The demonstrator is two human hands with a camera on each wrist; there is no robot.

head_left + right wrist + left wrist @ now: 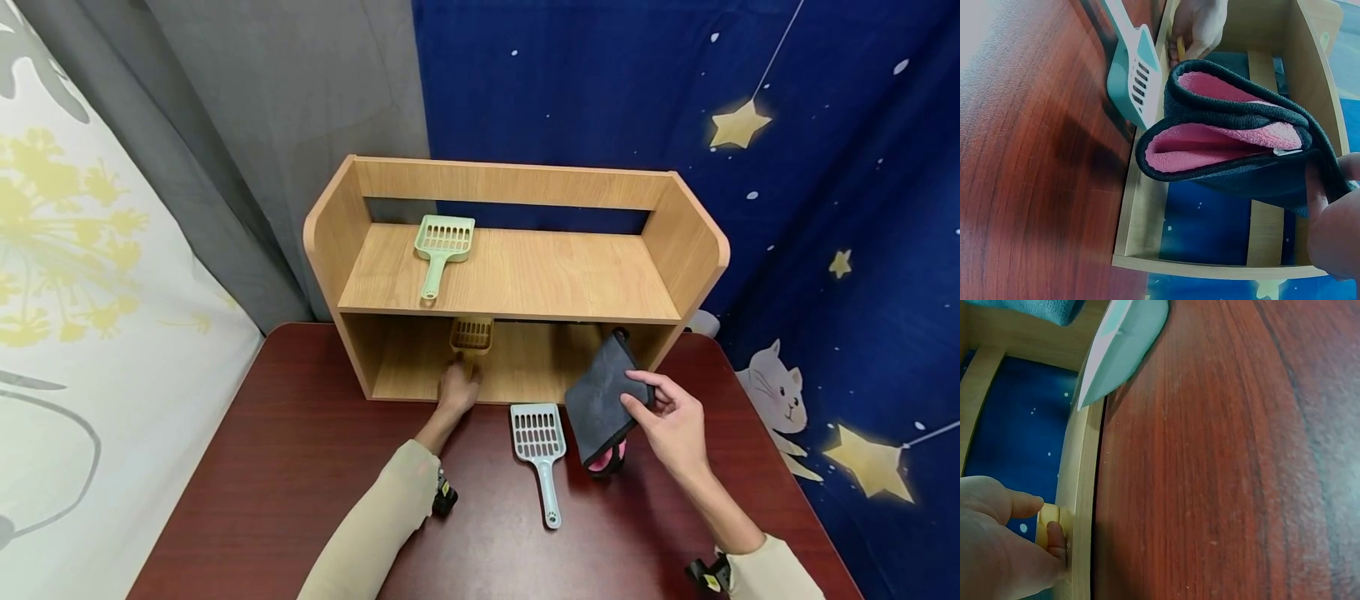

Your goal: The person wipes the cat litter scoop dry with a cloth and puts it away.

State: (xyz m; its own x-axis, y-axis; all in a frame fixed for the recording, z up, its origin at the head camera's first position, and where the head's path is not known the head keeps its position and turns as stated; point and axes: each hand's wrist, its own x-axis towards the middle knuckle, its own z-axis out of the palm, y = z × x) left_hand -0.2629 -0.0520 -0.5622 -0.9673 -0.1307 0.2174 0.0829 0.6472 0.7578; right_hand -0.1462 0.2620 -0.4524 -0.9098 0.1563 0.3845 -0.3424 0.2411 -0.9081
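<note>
On the lower shelf lies a yellow slotted litter scoop (472,335). My left hand (457,387) pinches its handle (1046,524) between thumb and fingers at the shelf's front edge. My right hand (675,429) grips one end of a folded dark grey cloth (606,392), held up before the right part of the shelf. Pink lining (1210,147) shows inside the folds in the right wrist view. Between the hands, a pale blue litter scoop (538,432) lies on the table, its handle toward me. A light green litter scoop (446,237) lies on the upper shelf, left of centre.
The two-tier wooden shelf (517,275) stands at the back of the dark red-brown table (300,467). Its side panels rise at left and right. Grey and blue curtains (570,83) hang behind it, and a white patterned cloth (112,333) hangs at the left.
</note>
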